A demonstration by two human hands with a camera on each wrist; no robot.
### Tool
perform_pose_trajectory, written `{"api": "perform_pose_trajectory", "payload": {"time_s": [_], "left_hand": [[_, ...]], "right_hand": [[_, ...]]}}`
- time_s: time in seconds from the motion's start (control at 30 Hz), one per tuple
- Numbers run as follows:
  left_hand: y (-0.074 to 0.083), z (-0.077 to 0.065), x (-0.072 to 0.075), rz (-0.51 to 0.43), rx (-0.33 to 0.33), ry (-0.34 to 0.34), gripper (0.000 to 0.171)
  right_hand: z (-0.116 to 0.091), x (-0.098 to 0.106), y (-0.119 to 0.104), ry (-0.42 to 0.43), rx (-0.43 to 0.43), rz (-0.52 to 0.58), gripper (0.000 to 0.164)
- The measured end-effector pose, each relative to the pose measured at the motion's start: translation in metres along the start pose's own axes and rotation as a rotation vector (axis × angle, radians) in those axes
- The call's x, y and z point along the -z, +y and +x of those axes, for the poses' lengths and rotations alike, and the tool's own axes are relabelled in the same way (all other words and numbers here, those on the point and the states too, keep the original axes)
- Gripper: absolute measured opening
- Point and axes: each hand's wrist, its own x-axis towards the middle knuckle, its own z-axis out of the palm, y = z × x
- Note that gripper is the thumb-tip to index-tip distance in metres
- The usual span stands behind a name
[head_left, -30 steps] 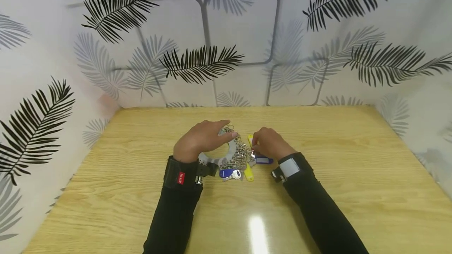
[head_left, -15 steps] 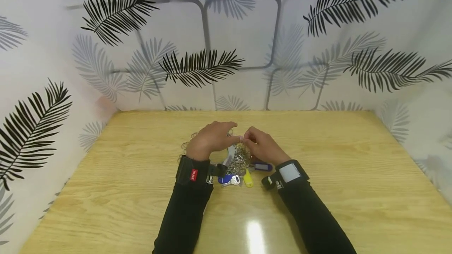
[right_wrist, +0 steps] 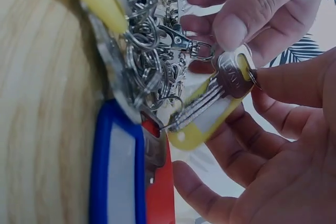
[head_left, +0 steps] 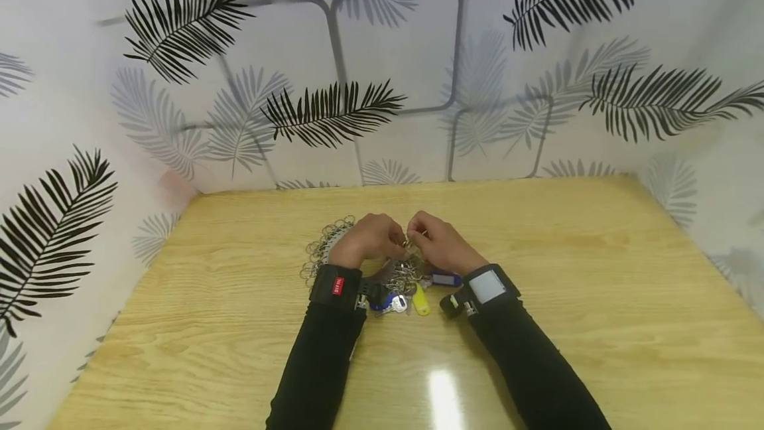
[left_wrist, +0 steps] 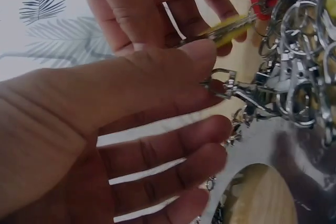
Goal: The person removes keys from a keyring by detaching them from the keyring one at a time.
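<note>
My left hand (head_left: 371, 239) pinches the swivel end of a small metal snap hook (left_wrist: 231, 83) between thumb and forefinger, its other fingers loosely bent. Just opposite, my right hand (head_left: 438, 241) pinches a silver key (right_wrist: 233, 74) at the small ring through its head. A yellow key tag (right_wrist: 191, 137) lies behind that key, partly covered by it. The snap hook joins a tangle of metal rings and hooks (head_left: 402, 274) on a flat grey ring-shaped plate (left_wrist: 231, 150). The key's head is right beside the hook's swivel end and my left thumb.
By the tangle lie a blue tag (head_left: 444, 279), another yellow tag (head_left: 420, 300) and a silver key (head_left: 395, 303) over a blue tag. A red tag (right_wrist: 160, 192) shows in the right wrist view. Wire rings (head_left: 313, 264) fringe the plate's left side on the wooden table (head_left: 209, 324).
My right hand has lifted from the tags and moved back and left, bringing the key up. My left hand has moved right, and its extended thumb and forefinger have closed on the snap hook.
</note>
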Motion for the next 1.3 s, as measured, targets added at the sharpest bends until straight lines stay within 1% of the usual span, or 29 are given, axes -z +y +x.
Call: {"api": "perform_pose_trajectory", "payload": {"time_s": [0.07,0.13,0.2,0.4,0.47,0.53,0.63,0.7,0.8,0.9,1.03,1.1,1.17,1.3], "left_hand": [[-0.001,0.0,0.001,-0.03,-0.03,0.014,0.01],[-0.001,0.0,0.002,-0.044,-0.053,0.029,0.013],[0.0,-0.001,0.004,-0.047,-0.06,0.043,0.013],[0.001,-0.001,0.003,-0.019,-0.035,0.082,0.017],[0.001,0.0,0.002,-0.022,-0.029,0.08,0.02],[0.002,0.0,0.0,-0.03,-0.025,0.068,0.021],[0.003,0.0,-0.001,-0.057,-0.024,0.046,0.021],[0.003,0.0,-0.002,-0.074,-0.031,0.03,0.018],[0.002,0.001,-0.004,-0.088,-0.04,0.018,0.015],[0.0,0.002,-0.004,-0.089,-0.027,0.02,0.011],[-0.003,0.004,-0.006,-0.101,-0.021,0.013,0.014],[-0.004,0.004,-0.006,-0.105,-0.026,0.004,0.019],[-0.004,0.005,-0.006,-0.112,-0.021,0.009,0.02],[-0.005,0.004,-0.005,-0.111,0.025,0.023,0.019]], "right_hand": [[0.0,0.001,-0.001,-0.001,-0.002,-0.003,0.008],[0.001,0.001,-0.001,-0.007,-0.005,-0.006,0.01],[0.001,0.001,-0.002,-0.014,-0.019,-0.009,0.011],[0.001,0.003,-0.004,-0.047,-0.097,-0.04,0.017],[0.0,0.005,-0.005,-0.069,-0.135,-0.032,0.021],[0.0,0.006,-0.004,-0.089,-0.153,-0.014,0.023],[-0.001,0.008,-0.001,-0.086,-0.175,0.044,0.019],[-0.002,0.009,-0.001,-0.061,-0.169,0.068,0.015],[-0.002,0.009,-0.002,-0.011,-0.162,0.089,0.012],[-0.001,0.008,-0.002,0.005,-0.153,0.127,0.01],[0.0,0.008,0.001,-0.017,-0.13,0.181,0.01],[0.0,0.008,0.002,-0.028,-0.122,0.195,0.01],[0.0,0.008,0.002,-0.035,-0.115,0.199,0.01],[0.0,0.009,0.001,-0.039,-0.104,0.197,0.011]]}}
